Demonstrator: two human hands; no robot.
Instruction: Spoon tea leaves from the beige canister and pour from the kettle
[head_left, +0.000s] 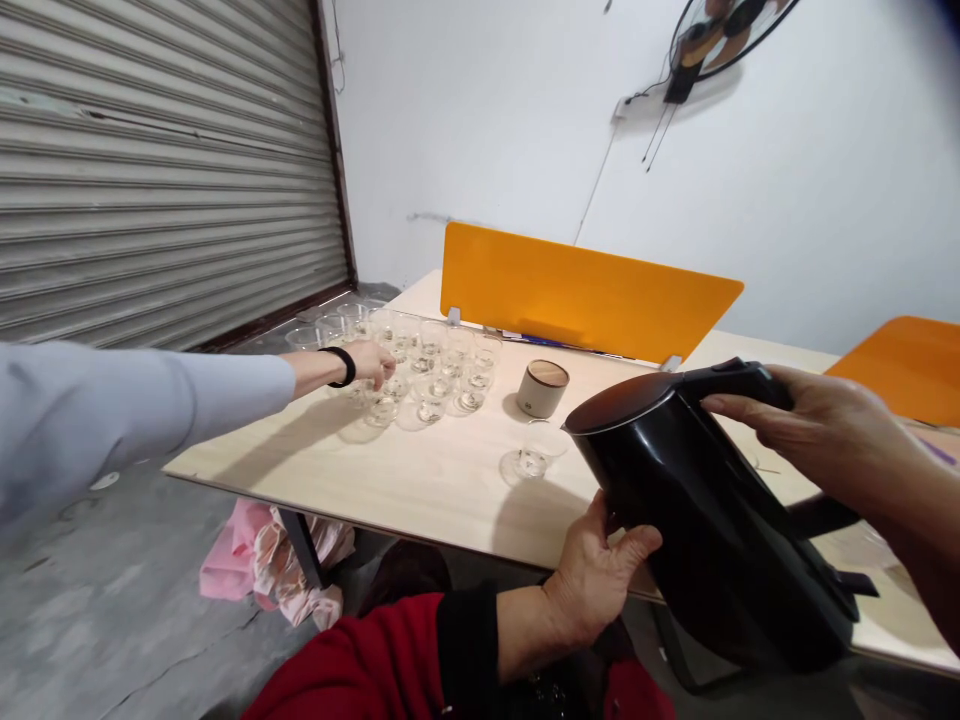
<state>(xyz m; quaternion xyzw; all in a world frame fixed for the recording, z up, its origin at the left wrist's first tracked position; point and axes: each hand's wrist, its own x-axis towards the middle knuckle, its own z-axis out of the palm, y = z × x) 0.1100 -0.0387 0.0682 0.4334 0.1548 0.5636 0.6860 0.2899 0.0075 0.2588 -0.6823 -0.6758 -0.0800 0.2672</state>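
A black electric kettle (697, 500) tilts with its spout toward a clear plastic cup (534, 462) on the table. My right hand (825, 430) is closed around the kettle's handle, thumb along the top. Against the kettle's near side rests my left hand (592, 575), its thumb showing and its other fingers partly hidden by the kettle, holding it from below. The cup has a little something in its bottom; whether liquid is flowing from the spout cannot be made out.
Another person's hand (371, 362), with a black wristband and grey sleeve, reaches over several clear cups (431, 385) on the wooden table (315, 465). A round speaker-like box (541, 390) stands before an orange divider (570, 290). Pink cloth (240, 550) lies under the table.
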